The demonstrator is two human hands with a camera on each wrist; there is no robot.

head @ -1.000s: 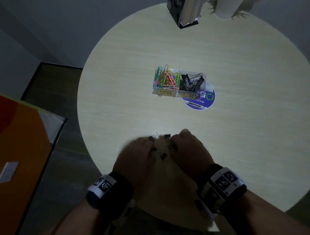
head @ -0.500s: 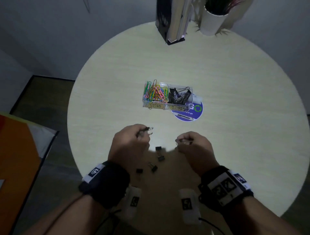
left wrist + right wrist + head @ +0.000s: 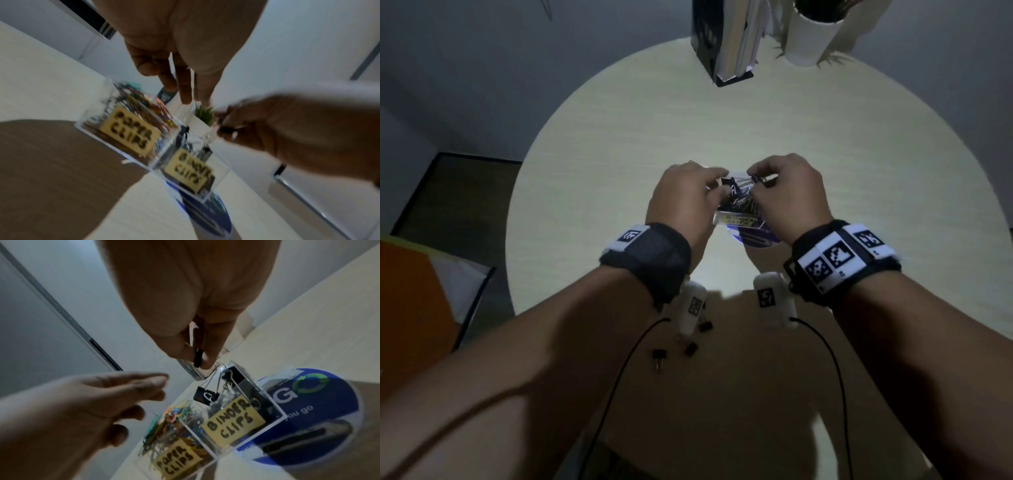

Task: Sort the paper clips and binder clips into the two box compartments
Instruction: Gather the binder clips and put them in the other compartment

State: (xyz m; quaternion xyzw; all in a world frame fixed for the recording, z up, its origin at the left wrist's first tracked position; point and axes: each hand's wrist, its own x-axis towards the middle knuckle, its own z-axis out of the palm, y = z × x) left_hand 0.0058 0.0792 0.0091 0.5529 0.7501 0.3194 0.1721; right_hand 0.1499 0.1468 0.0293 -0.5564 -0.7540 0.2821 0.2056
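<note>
A clear two-compartment box (image 3: 738, 219) stands mid-table, labelled "PAPER CLIPS" (image 3: 179, 459) on the left and "BINDER CLIPS" (image 3: 232, 418) on the right. Coloured paper clips (image 3: 170, 417) fill the left compartment, and black binder clips (image 3: 240, 382) fill the right one. My right hand (image 3: 197, 361) hovers over the binder side and pinches a small black binder clip (image 3: 198, 356) between thumb and finger. My left hand (image 3: 144, 394) is beside it over the box, fingers straight and holding nothing. One binder clip (image 3: 205, 395) lies on top of the binder pile.
The box sits partly on a round blue sticker (image 3: 308, 402). Three loose black binder clips (image 3: 691, 348) lie near the table's front edge, under my left forearm. A black file holder (image 3: 726, 41) and a white plant pot (image 3: 811, 37) stand at the far edge.
Both hands rose from the loose clips near the front edge and moved forward over the box. The left hand's fingers, pinching a clip earlier, are now straight and hold nothing.
</note>
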